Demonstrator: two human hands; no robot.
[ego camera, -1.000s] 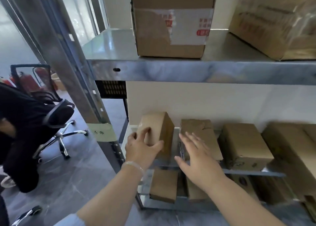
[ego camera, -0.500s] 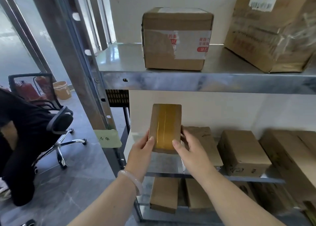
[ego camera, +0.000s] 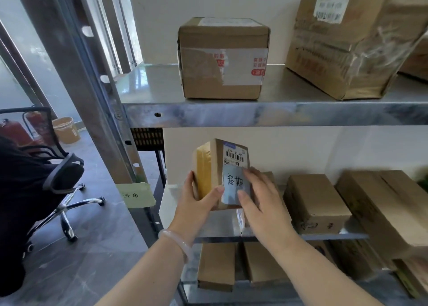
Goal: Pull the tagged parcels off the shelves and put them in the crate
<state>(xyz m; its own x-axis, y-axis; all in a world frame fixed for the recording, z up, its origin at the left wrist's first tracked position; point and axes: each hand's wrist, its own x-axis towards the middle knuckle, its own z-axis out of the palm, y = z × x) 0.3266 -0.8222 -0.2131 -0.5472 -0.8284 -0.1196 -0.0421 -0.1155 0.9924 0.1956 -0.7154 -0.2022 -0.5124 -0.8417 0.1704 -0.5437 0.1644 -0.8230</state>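
Note:
A small brown parcel (ego camera: pixel 215 166) is held upright in front of the middle shelf (ego camera: pixel 222 227). It has a barcode label and a grey handwritten tag (ego camera: pixel 234 185) on the face turned toward me, and yellow tape down its left side. My left hand (ego camera: pixel 196 203) grips its lower left edge, thumb on the front. My right hand (ego camera: pixel 261 203) holds its right side, with fingers over the tag. No crate is in view.
Several plain boxes (ego camera: pixel 317 203) lie on the middle shelf to the right, more on the lower shelf (ego camera: pixel 217 266). Two larger boxes (ego camera: pixel 222 60) stand on the top shelf. A metal upright (ego camera: pixel 92 92) is at left, an office chair (ego camera: pixel 60 180) beyond it.
The parcel was lifted off the middle shelf by both hands, then turned so that its labelled, tagged face shows instead of the taped side.

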